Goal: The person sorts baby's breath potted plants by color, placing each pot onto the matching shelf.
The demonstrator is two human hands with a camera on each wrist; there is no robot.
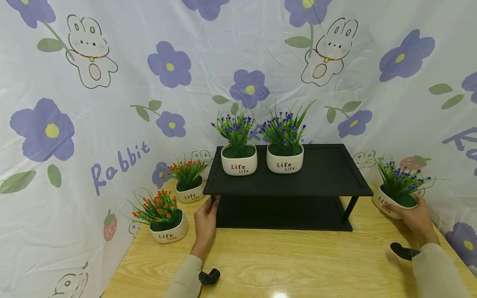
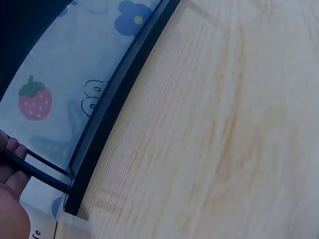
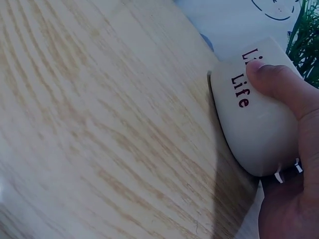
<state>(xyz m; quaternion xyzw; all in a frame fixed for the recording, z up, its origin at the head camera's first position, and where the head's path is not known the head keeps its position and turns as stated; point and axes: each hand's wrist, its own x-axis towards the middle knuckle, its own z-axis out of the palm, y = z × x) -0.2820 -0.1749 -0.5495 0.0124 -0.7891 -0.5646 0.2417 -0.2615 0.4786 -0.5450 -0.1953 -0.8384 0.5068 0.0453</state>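
My left hand (image 1: 206, 216) holds the front left post of a black two-tier shelf (image 1: 324, 174). In the left wrist view the fingers (image 2: 18, 181) curl round that thin black post (image 2: 37, 173). At the table's right side my right hand (image 1: 413, 217) grips a white potted plant (image 1: 387, 203) with purple flowers. The right wrist view shows the thumb (image 3: 279, 84) across the "Life" lettering on the pot (image 3: 249, 129), with the other fingers mostly hidden. Two more purple-flowered pots, one on the left (image 1: 239, 160) and one nearer the middle (image 1: 285, 159), stand on the upper tier.
Left of the shelf, two pots with orange-red flowers stand on the wooden table (image 1: 268, 260), a front pot (image 1: 169, 229) and a rear pot (image 1: 191, 192). The lower tier (image 1: 279, 213) lies beneath the top board. A printed rabbit curtain (image 1: 208, 49) hangs behind.
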